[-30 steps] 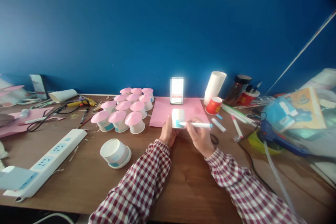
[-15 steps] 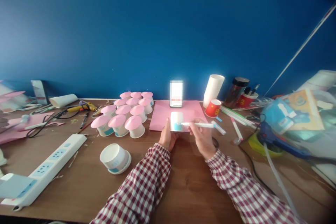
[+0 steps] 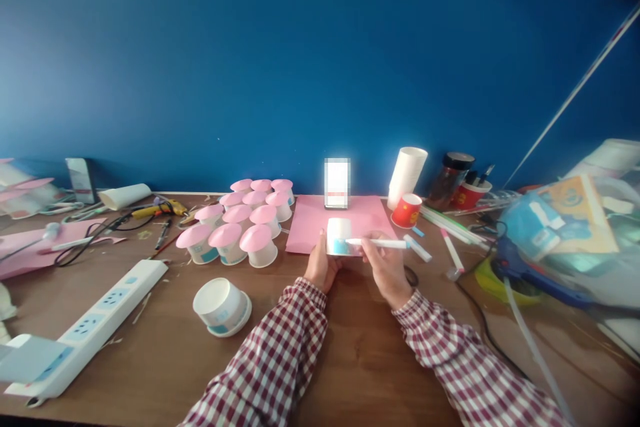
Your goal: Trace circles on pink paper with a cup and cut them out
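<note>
White paper cup (image 3: 339,227): here it is, hub of our clock, a blue patch (image 3: 341,246) low on its wall, seen against the near part of the flat pink paper sheet (image 3: 306,225)

Left hand (image 3: 320,267): at seven, grasping the cup by its side; firm but gentle looks wise, since thin paper could dent

Slim white felt-tip marker (image 3: 387,243): lying nearly level, nib aimed at nine o'clock, right at the patch, contact too small to tell

Right hand (image 3: 390,273): at four, pinching the barrel; short, light strokes should keep that edge tidy, with fingers best off the ink in case it smears

Upright phone with a bright white screen (image 3: 337,181): up at twelve

Red paper cup (image 3: 407,211): between two and three, just before the leaning stack of white paper cups (image 3: 407,175)

White cups with pink conical tops (image 3: 237,215): nine to ten, crowded in rows
</note>
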The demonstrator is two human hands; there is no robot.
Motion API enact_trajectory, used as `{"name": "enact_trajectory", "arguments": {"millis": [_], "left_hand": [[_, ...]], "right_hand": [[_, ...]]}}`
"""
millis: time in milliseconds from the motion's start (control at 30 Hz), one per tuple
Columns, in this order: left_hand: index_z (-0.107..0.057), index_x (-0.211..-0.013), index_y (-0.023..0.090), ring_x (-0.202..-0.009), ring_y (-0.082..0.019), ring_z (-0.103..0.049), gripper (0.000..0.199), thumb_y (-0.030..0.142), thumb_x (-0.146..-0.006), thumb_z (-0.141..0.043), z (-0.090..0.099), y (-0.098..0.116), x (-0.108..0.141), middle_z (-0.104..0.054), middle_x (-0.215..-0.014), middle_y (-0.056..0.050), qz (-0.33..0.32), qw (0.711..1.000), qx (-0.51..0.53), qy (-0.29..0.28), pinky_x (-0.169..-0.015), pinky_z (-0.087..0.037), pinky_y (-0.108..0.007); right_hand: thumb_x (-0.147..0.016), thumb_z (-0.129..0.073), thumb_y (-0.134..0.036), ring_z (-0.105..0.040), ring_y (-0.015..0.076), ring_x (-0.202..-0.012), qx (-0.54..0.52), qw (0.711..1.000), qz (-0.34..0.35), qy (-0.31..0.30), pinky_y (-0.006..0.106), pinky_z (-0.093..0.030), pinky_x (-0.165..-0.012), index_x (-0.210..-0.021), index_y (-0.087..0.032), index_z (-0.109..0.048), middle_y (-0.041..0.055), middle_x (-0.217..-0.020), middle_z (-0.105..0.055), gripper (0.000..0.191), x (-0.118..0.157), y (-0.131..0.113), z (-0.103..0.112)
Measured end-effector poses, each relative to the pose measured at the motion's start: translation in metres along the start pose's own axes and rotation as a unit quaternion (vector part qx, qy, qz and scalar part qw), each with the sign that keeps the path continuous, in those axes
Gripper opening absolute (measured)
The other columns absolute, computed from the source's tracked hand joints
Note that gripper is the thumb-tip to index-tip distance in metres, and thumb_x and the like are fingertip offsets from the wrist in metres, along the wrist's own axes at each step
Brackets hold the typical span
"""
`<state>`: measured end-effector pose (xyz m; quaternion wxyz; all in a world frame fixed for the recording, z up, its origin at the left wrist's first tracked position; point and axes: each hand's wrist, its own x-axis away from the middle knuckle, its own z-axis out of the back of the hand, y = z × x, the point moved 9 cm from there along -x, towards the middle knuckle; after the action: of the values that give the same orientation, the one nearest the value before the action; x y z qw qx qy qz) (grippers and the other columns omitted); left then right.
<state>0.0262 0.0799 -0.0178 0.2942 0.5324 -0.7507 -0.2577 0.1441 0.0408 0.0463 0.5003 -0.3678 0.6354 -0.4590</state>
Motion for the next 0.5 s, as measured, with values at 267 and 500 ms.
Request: {"name": "enact_trajectory", "arguments": {"millis": [267, 500], "left_hand": [[-0.058, -0.11, 0.006, -0.082, -0.021, -0.063, 0.051, 0.049, -0.09, -0.039, -0.0008, -0.0002, -0.0012, -0.065, -0.1, -0.017, -0.004, 1.0, 0.006, -0.013, -0.07, -0.052, -0.032], [-0.059, -0.109, 0.007, -0.079, -0.02, -0.063, 0.051, 0.049, -0.09, -0.039, -0.0023, -0.0001, 0.0007, -0.066, -0.097, -0.016, 0.001, 1.0, -0.001, -0.007, -0.072, -0.052, -0.033]], "right_hand": [[-0.079, -0.061, -0.038, -0.058, 0.0128, -0.06, 0.014, 1.0, 0.005, 0.009, 0.025, -0.049, -0.057, -0.081, -0.017, -0.059, 0.0008, -0.065, -0.062, 0.022, -0.0002, -0.0019, 0.0012], [-0.08, -0.061, -0.037, -0.059, 0.0126, -0.062, 0.01, 1.0, 0.0, -0.001, 0.024, -0.049, -0.058, -0.082, -0.016, -0.059, 0.0014, -0.067, -0.063, 0.021, 0.0, 0.0003, 0.0007]]}}
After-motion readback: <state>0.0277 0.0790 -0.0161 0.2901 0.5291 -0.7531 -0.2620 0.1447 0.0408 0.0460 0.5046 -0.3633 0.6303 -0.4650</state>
